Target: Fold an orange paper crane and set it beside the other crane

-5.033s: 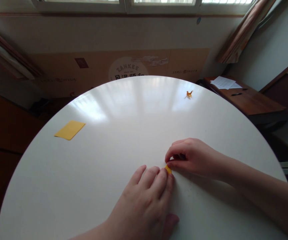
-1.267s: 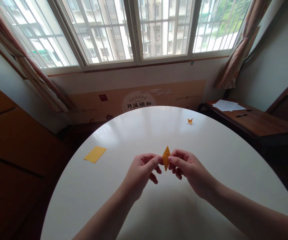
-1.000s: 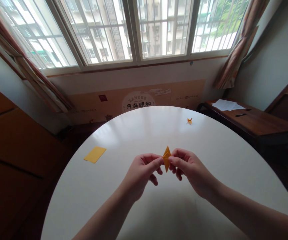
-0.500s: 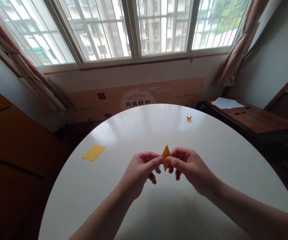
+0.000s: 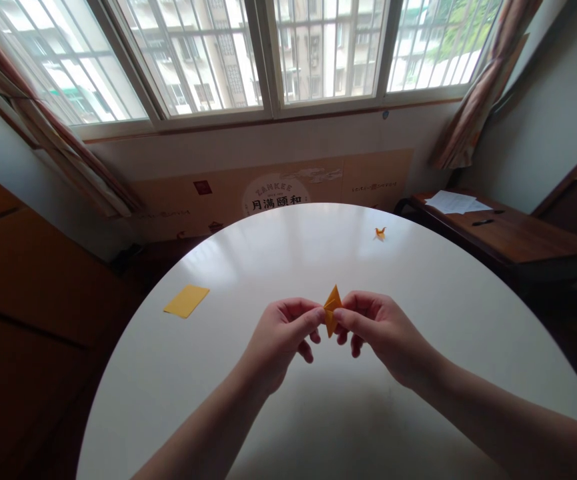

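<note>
Between my two hands, above the white table (image 5: 318, 260), is a small piece of folded orange-yellow origami paper (image 5: 335, 295), shaped like a narrow diamond with a pointed top and bottom. My left hand (image 5: 288, 333) pinches its left edge between thumb and index finger, with the other fingers curled below. On the right edge, my right hand (image 5: 381, 330) also grips the paper, its thumb lying across the front face. The fingertips behind the paper are hidden.
A flat stack of yellow paper (image 5: 187, 301) lies on the left of the table. Toward the far right edge stands a small folded orange paper bird (image 5: 379, 233). Beyond the table, a wooden bench (image 5: 528, 233) holds white sheets (image 5: 455, 202).
The folded paper tilts slightly to the right at its top. Both hands keep their pinch on it, and the view has shifted a little.
</note>
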